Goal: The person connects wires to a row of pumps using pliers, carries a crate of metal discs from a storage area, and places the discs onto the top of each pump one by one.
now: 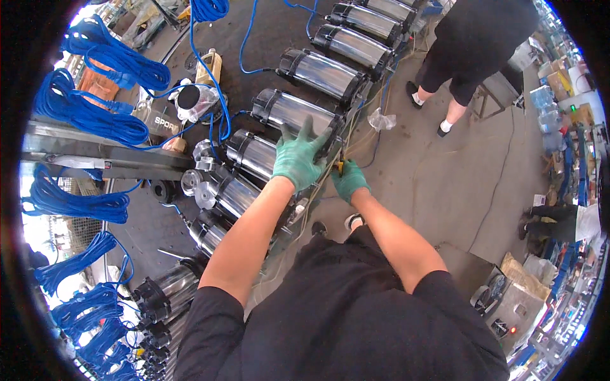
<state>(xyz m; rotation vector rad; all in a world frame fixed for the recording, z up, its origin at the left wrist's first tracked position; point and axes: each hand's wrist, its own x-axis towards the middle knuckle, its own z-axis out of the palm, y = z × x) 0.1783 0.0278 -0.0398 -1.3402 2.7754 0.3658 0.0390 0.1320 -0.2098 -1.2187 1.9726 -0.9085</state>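
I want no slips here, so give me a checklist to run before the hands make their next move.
1. Both hands gloved: ok, green gloves on left hand and right hand.
2. Left hand pressing firmly on the cylinder: cannot tell; fingers spread over it.
3. Yellow item in the right hand: ok.
4. Blue coils away from both hands: ok, off to the left.
5. Floor free of litter: not ok, crumpled plastic lies there.

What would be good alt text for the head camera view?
A green-gloved left hand spreads over shiny metal cylinders in a row while the right hand holds a small yellow object beside them. Blue cable coils line the left; another person stands nearby.
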